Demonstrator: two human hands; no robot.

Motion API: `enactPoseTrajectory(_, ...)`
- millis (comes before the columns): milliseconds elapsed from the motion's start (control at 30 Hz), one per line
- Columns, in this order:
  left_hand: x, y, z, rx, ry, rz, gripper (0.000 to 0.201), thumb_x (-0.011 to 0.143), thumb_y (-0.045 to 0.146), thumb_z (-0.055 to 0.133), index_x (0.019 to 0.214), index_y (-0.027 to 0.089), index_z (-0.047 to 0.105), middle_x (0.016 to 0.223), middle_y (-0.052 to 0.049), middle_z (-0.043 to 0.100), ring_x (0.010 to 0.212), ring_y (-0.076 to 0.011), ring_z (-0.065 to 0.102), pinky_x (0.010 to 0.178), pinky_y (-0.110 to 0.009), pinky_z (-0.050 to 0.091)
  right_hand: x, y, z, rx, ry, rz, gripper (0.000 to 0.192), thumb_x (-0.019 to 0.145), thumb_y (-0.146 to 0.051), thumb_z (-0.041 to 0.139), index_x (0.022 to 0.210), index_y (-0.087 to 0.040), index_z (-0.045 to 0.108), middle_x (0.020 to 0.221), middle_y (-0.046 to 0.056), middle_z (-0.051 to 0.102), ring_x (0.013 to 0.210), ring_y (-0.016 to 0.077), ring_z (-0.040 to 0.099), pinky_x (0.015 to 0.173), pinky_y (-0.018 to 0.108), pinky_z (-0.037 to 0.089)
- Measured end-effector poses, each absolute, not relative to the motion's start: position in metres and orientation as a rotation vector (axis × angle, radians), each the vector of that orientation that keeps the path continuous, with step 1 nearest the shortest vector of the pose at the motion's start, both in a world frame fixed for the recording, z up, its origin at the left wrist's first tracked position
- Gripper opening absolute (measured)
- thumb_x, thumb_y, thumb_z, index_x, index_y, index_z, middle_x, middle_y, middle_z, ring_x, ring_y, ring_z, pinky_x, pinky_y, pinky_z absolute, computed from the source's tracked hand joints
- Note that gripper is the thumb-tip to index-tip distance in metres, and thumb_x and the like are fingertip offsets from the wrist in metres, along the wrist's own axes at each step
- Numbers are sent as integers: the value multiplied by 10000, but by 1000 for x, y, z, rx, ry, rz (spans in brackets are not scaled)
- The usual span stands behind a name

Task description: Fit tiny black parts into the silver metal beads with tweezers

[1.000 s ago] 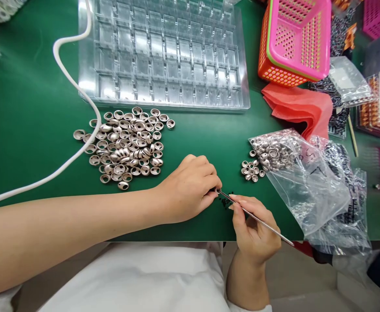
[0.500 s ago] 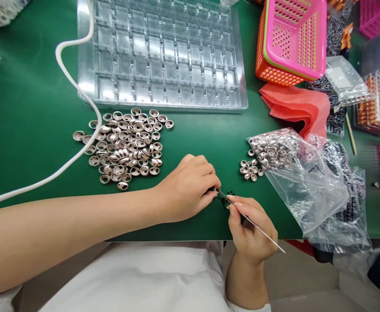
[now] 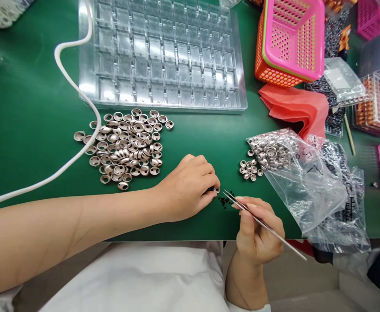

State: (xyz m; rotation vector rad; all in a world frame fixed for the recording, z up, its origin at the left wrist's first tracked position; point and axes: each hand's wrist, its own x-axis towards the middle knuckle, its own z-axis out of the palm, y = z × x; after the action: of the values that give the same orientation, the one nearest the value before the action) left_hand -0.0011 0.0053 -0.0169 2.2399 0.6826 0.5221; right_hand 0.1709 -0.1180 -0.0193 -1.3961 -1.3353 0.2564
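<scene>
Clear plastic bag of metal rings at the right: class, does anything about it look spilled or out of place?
Yes. The clear plastic bag lies on its side with its mouth open, and a few metal rings sit loose on the green mat just outside that mouth, apart from the large ring pile farther left.

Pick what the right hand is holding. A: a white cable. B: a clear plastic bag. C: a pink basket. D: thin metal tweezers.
D: the right hand grips thin metal tweezers, their tips pointing at small black bits on the green table.
</scene>
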Motion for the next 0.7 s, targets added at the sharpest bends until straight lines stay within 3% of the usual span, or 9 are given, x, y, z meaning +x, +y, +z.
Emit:
enactPoseTrajectory(67, 0, 5, -17, 2239, 683, 524, 67, 920, 152, 646, 911, 170, 710, 898, -32, 690, 915, -207, 563, 812, -363, 335, 171, -118, -18, -1411, -1243, 303, 401, 915, -117, 611, 1298, -235, 610, 889, 35, 730, 709, 157, 690, 556, 300, 578)
enactPoseTrajectory(167, 0, 6, -17, 2240, 684, 522, 48, 910, 148, 665, 908, 167, 709, 897, -30, 690, 910, -204, 563, 812, -363, 337, 172, -120, -16, -1467, -1118, 413, 720, 926, -156, 614, 1563, -289, 305, 770, -22, 673, 612, 128, 613, 557, 283, 556)
enactPoseTrajectory(233, 0, 6, -17, 2236, 684, 520, 35, 905, 151, 676, 901, 165, 708, 895, -27, 689, 913, -204, 564, 814, -365, 338, 173, -121, -16, -1499, -1072, 480, 873, 916, -143, 629, 1601, -365, 137, 743, -53, 647, 588, 116, 584, 565, 272, 551)
enactPoseTrajectory(300, -1, 6, -16, 2233, 685, 513, 21, 900, 156, 688, 899, 165, 707, 894, -24, 689, 914, -204, 564, 815, -366, 337, 174, -122, -15, -1510, -1028, 518, 949, 904, -124, 642, 1589, -448, 71, 756, -66, 645, 575, 105, 567, 546, 248, 530)
enactPoseTrajectory(400, -1, 6, -16, 2233, 685, 500, 12, 900, 168, 700, 907, 167, 711, 903, -25, 692, 921, -206, 565, 818, -366, 338, 177, -119, -13, -1477, -953, 561, 777, 927, -167, 620, 1557, -445, 260, 744, -54, 640, 581, 110, 577, 497, 226, 493)
enactPoseTrajectory(467, -1, 6, -16, 2235, 688, 496, 16, 901, 172, 701, 910, 168, 714, 906, -27, 692, 925, -207, 567, 823, -367, 341, 183, -117, -11, -1412, -907, 622, 538, 943, -260, 618, 1462, -338, 496, 777, -11, 671, 631, 127, 619, 486, 232, 497)
enactPoseTrajectory(500, -1, 5, -16, 2236, 691, 496, 18, 902, 171, 700, 910, 168, 716, 906, -27, 691, 924, -207, 567, 825, -369, 343, 187, -117, -10, -1364, -887, 675, 510, 926, -318, 652, 1425, -299, 549, 856, 21, 706, 680, 139, 647, 498, 247, 518)
enactPoseTrajectory(600, -1, 5, -17, 2241, 695, 501, 23, 905, 169, 694, 905, 167, 717, 899, -25, 689, 916, -205, 567, 827, -372, 348, 197, -117, -6, -1246, -839, 773, 665, 809, -416, 789, 1411, -240, 566, 1073, 83, 743, 823, 188, 713, 522, 275, 552)
enactPoseTrajectory(700, 0, 5, -17, 2244, 697, 497, 19, 901, 176, 702, 911, 168, 716, 904, -25, 689, 923, -206, 567, 834, -376, 352, 199, -120, -3, -1226, -829, 793, 385, 891, -312, 718, 1266, -245, 667, 963, 49, 773, 736, 166, 729, 519, 267, 557)
